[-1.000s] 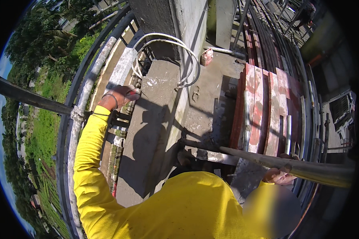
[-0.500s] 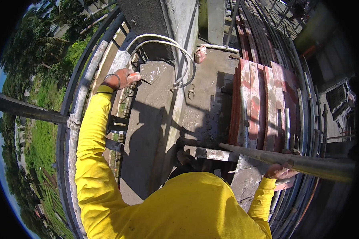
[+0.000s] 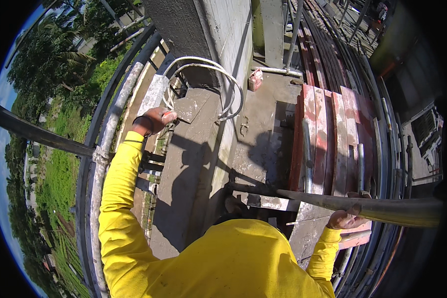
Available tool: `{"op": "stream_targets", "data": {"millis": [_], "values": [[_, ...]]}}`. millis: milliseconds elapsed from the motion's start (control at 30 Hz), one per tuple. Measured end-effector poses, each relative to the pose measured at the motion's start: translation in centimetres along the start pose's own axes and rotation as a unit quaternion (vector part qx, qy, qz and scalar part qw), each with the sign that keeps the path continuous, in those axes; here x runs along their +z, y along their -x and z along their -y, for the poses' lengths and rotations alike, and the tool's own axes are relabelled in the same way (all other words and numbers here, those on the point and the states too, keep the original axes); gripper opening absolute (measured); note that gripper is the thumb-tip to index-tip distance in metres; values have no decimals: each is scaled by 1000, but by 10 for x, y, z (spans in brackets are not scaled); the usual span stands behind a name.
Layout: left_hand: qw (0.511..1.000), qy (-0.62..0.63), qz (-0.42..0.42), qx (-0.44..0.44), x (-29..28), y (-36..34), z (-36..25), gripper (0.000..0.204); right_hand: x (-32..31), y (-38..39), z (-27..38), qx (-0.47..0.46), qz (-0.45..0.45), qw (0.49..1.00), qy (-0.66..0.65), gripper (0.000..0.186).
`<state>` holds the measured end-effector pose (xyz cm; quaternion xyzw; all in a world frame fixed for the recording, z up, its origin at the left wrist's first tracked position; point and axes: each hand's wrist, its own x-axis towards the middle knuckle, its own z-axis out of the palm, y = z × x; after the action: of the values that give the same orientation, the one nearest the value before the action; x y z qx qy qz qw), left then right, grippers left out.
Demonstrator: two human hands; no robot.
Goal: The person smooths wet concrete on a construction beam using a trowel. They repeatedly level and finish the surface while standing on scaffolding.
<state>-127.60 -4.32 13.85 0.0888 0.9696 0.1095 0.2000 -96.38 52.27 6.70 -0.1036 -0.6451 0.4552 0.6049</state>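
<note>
My left hand (image 3: 155, 120) is closed around the reddish handle of a trowel at the left. The trowel's flat grey blade (image 3: 188, 107) lies on or just over the grey, wet-looking concrete ledge (image 3: 176, 198); I cannot tell whether it touches. On the right, my right hand (image 3: 345, 219) is wrapped round a long metal pipe (image 3: 313, 197) that slants across the view. Its fingers are partly hidden by the pipe. A pale looped hose (image 3: 203, 60) arches over the far end of the ledge, beyond my left hand.
Scaffold rails (image 3: 97, 174) run along the left, with greenery far below. A concrete column (image 3: 223, 30) rises ahead. Reddish planks (image 3: 328, 139) are stacked at the right. A small red-and-white container (image 3: 255, 79) stands on the floor, near a metal hook-like piece (image 3: 244, 125).
My left hand and the trowel have come slightly nearer along the ledge. My right hand stays on the pipe. The whole view has shifted a little.
</note>
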Motion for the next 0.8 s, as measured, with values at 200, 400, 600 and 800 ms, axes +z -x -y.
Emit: {"op": "stream_targets", "data": {"millis": [200,400,600,800], "values": [[997,-19,-59,-36,8,-23,9,72,3,-3,-2,-32,20,997,-68,87],[992,-58,-13,-109,-13,0,14,69,4,0,4,-5,14,1000,-20,86],[990,-45,-53,-119,14,32,-19,61,6,-3,8,19,17,999,-25,85],[997,-22,-45,-61,29,-9,-3,66,1,-3,4,6,27,999,-29,80]]}}
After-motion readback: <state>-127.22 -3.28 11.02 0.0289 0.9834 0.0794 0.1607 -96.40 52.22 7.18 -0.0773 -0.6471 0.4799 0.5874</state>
